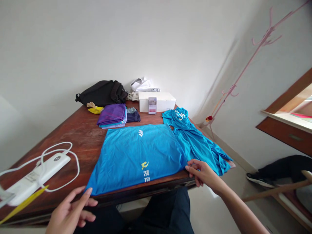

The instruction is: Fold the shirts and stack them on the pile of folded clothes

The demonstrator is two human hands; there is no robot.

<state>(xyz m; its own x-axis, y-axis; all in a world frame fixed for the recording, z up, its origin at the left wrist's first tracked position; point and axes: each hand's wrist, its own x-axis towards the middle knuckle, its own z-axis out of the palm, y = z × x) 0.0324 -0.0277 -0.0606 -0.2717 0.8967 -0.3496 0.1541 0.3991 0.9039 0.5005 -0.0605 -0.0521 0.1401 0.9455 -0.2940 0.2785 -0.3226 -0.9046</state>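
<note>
A blue T-shirt, folded into a flat panel with white and yellow print, lies on the dark red wooden table along its front edge. My left hand pinches the near left corner of this shirt between thumb and forefinger, the other fingers loosely curled below. At the near right corner, my right hand grips the cloth with thumb and fingers. Just right of the panel, a crumpled teal-blue garment with a white print spreads over the table's right side.
Behind the shirt are a folded purple pile, dark folded cloth, a yellow item, a black bag and a white box. A white power strip with cables lies left. A pink coat stand leans right.
</note>
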